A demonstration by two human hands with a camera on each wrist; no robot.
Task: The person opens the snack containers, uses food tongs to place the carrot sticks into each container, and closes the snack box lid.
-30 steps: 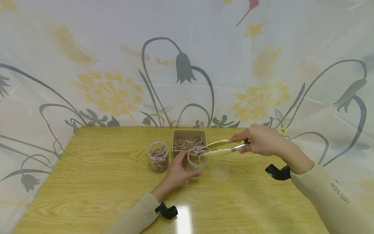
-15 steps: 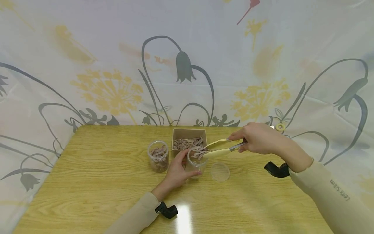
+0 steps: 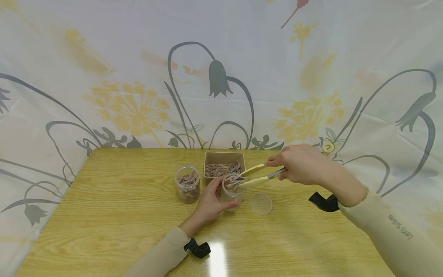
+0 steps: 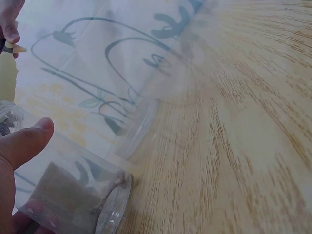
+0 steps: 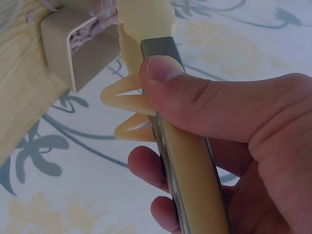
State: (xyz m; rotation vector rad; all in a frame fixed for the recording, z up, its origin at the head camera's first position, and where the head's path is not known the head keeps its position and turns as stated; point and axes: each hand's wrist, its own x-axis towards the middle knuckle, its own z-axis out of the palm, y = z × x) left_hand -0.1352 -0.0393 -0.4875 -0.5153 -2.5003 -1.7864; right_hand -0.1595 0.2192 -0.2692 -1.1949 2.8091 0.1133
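Note:
My left hand (image 3: 209,202) grips a clear plastic jar (image 3: 230,199) from its left side, thumb across the front. In the left wrist view the jar (image 4: 73,180) looks see-through, with a few bits near its base. My right hand (image 3: 302,165) holds yellow-tipped tongs (image 3: 257,180), whose tips reach the jar's mouth. Between the tips, a clump of purplish-grey strips (image 3: 234,181) overlaps the opening. In the right wrist view the thumb lies along the tongs' handle (image 5: 190,170), and fingers curl beneath it.
Behind the held jar stands a beige box (image 3: 223,156) with more purplish-grey strips. To its left is a second clear jar (image 3: 188,195) containing such strips. A round clear lid (image 3: 261,203) lies right of the held jar. A patterned curtain (image 3: 138,77) hangs behind the wooden table (image 3: 131,215).
My right hand has moved a little left, bringing the tongs and the clump further over the jar's mouth. The left hand and its jar have stayed in place.

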